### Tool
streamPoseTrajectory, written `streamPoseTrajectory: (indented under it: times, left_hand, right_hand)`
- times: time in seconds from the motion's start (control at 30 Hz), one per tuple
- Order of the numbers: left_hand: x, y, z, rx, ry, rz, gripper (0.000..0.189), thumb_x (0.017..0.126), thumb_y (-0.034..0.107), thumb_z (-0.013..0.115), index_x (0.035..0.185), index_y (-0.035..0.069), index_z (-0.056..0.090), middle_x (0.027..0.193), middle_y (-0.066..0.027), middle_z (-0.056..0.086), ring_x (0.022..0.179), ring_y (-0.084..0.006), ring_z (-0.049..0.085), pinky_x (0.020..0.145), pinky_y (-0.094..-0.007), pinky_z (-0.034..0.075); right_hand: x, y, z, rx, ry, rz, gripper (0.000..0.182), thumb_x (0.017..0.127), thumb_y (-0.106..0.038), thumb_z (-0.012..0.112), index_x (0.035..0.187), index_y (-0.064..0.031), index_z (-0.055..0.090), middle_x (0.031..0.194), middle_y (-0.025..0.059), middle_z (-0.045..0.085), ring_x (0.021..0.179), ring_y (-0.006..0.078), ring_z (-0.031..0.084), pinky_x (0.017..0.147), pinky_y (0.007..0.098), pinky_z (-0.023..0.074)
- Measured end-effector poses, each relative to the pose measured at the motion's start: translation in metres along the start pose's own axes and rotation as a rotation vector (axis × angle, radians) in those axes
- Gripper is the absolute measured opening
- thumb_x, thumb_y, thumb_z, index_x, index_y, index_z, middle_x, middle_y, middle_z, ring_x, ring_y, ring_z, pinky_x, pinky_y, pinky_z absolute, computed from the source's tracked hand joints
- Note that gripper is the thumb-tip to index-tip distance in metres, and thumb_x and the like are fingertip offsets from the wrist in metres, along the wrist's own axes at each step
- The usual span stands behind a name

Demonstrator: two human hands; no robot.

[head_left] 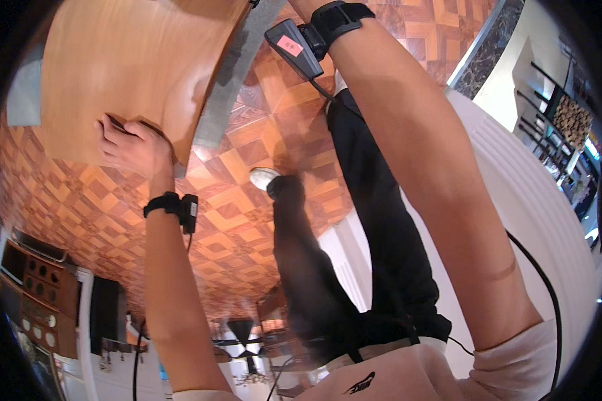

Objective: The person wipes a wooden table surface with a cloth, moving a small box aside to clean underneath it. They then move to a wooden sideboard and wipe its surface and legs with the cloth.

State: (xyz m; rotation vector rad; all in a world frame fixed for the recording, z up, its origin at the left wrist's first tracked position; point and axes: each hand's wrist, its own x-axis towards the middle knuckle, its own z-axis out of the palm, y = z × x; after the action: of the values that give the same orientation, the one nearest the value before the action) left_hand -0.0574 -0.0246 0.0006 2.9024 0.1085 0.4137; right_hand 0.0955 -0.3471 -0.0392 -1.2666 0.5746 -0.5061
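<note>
My left hand (pixel 138 148) rests on a light wood-grain board (pixel 135 60) at the upper left, near the board's lower end. Its fingers are bent, and a thin dark shape shows between thumb and forefinger; I cannot tell whether that is a shadow, a gap or something held. My right hand is out of view past the top edge; only its wrist and forearm show. A black strap with a small device sits on each wrist, the right device (pixel 296 47) bearing a pink label.
A grey strip (pixel 215 105) runs along the board's right side. Below lies a patterned wood-look floor (pixel 231 215), where my feet stand. White curved steps or moulding (pixel 521 165) rise at the right. A brown cabinet (pixel 42 301) stands at the lower left. Black cables hang by my arms.
</note>
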Motion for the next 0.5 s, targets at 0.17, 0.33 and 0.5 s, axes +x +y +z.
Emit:
streamPoseTrajectory:
  times: [0.17, 0.33, 0.5]
  left_hand:
    - [0.004, -0.006, 0.0, -0.025, 0.0, -0.002, 0.049, 0.102, 0.024, 0.046, 0.143, 0.0, 0.057, 0.154, -0.0196, 0.05, 0.137, -0.0416, 0.044, 0.116, -0.0579, 0.032]
    - [0.007, -0.017, 0.0, -0.023, 0.097, 0.024, 0.045, 0.101, 0.022, 0.05, 0.14, 0.006, 0.063, 0.145, -0.0183, 0.059, 0.132, -0.0399, 0.052, 0.114, -0.0524, 0.037]
    - [0.004, -0.02, 0.001, -0.053, 0.105, -0.041, 0.044, 0.101, 0.023, 0.051, 0.142, 0.01, 0.062, 0.15, -0.0134, 0.057, 0.134, -0.0378, 0.05, 0.115, -0.0515, 0.037]
  right_hand:
    - [-0.122, 0.008, 0.018, -0.387, 0.195, -0.015, 0.043, 0.106, -0.029, 0.058, 0.126, 0.0084, 0.058, 0.115, 0.0271, 0.069, 0.106, 0.038, 0.066, 0.094, 0.0457, 0.0517]
    - [-0.302, -0.043, 0.024, -0.566, -0.118, 0.491, 0.039, 0.107, -0.026, 0.059, 0.127, 0.0074, 0.058, 0.12, 0.029, 0.067, 0.115, 0.0429, 0.063, 0.1, 0.0487, 0.0469]
    - [-0.233, -0.052, -0.007, -0.495, -0.195, 0.59, 0.04, 0.103, -0.037, 0.067, 0.108, 0.0029, 0.067, 0.109, 0.0158, 0.067, 0.098, 0.023, 0.061, 0.087, 0.04, 0.0496]
